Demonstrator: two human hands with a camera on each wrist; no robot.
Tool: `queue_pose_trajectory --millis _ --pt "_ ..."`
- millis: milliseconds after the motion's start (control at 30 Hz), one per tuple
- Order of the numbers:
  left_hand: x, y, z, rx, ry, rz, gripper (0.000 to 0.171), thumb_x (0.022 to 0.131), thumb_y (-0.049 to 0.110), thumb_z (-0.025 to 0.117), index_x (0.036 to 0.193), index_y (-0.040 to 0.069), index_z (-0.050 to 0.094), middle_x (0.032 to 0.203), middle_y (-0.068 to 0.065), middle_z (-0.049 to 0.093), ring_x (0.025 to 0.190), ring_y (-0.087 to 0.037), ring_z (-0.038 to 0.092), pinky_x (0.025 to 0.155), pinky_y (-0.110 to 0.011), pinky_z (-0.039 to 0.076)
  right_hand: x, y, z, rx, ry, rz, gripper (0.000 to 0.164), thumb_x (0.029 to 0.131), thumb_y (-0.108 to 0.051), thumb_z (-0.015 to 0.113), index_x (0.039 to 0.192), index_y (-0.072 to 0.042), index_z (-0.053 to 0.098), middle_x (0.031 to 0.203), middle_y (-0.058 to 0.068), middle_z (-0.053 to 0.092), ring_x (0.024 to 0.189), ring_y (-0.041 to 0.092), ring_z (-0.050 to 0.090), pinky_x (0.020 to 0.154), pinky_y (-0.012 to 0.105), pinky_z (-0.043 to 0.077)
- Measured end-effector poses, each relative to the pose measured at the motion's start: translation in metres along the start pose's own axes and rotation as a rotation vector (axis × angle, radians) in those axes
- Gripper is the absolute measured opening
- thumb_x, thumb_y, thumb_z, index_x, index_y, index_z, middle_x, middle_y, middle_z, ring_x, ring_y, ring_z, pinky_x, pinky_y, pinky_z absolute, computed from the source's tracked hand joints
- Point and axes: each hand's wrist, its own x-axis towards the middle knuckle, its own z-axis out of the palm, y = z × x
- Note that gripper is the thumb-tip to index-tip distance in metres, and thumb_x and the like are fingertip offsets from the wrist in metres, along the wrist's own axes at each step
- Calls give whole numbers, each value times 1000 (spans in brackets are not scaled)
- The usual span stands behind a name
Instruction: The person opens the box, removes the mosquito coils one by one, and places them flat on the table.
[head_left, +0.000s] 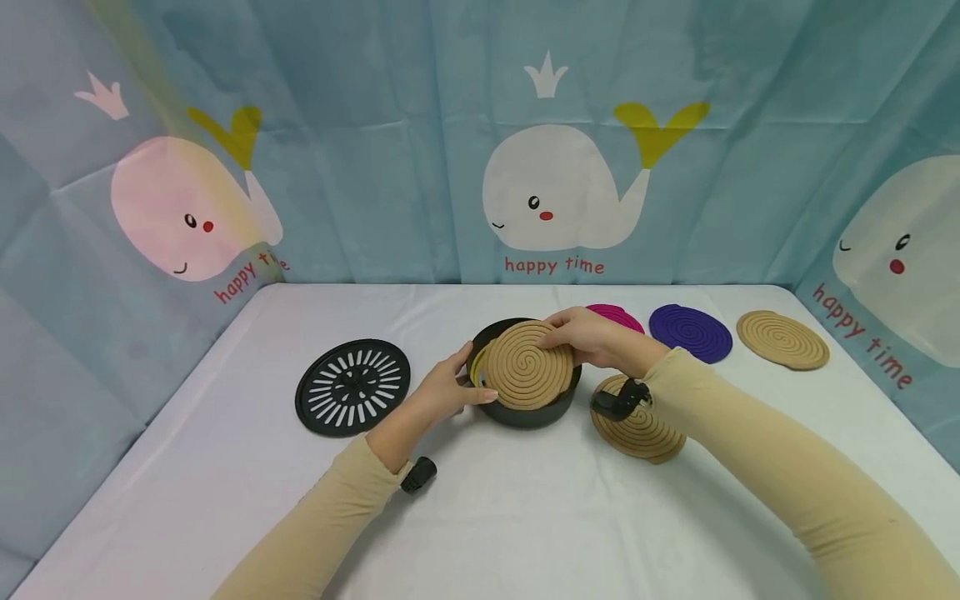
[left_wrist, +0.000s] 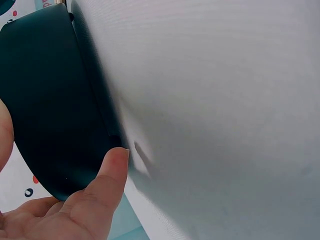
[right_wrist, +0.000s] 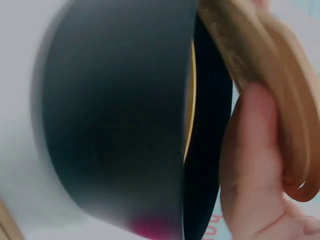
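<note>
A tan mosquito coil (head_left: pixel 527 367) is tilted over a round black coil holder (head_left: pixel 536 417). My right hand (head_left: pixel 588 337) pinches the coil at its upper right edge, thumb on top; in the right wrist view a finger (right_wrist: pixel 257 135) lies against its underside. My left hand (head_left: pixel 442 387) grips the holder's left side, its thumb reaching to the coil's lower left edge. The left wrist view shows its fingers around the holder's dark wall (left_wrist: pixel 50 100). Something yellow (right_wrist: pixel 191 100) shows inside the holder, mostly hidden by the coil.
A black slotted lid (head_left: pixel 354 387) lies left of the holder. Another tan coil (head_left: pixel 645 437) lies under the right wrist. Farther back right are a pink coil (head_left: pixel 618 315), partly hidden, a purple coil (head_left: pixel 690 333) and a tan coil (head_left: pixel 783 340). A whale-print curtain (head_left: pixel 420 200) stands behind the table.
</note>
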Motion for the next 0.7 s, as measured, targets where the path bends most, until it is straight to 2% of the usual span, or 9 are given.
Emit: queue_pose_trajectory --millis 133,267,467,700 --pt "-1 0 0 8 0 -5 96 84 12 78 157 12 15 158 -19 20 138 -36 35 79 -37 53 -7 1 -9 89 -9 -8 44 96 0 52 137 13 42 93 7 64 75 12 66 71 29 57" --pt "-1 0 -1 14 -4 -4 96 84 11 77 157 12 15 158 -20 20 136 -36 37 73 -36 52 -18 1 -20 130 -12 -31 40 96 2 49 134 12 40 92 6 63 75 13 66 69 29 57" --pt "2 -1 -1 24 -3 -3 95 85 11 77 157 11 15 158 -19 20 137 -36 36 81 -38 53 -39 3 -38 131 24 -58 35 96 2 47 129 12 39 89 5 64 76 12 68 69 29 57" --pt "1 1 -1 7 -9 -14 95 85 10 76 157 11 14 158 -18 19 136 -36 38 80 -40 53 -64 11 -58 138 65 -94 57 98 2 45 147 12 18 102 9 58 82 12 67 74 30 57"
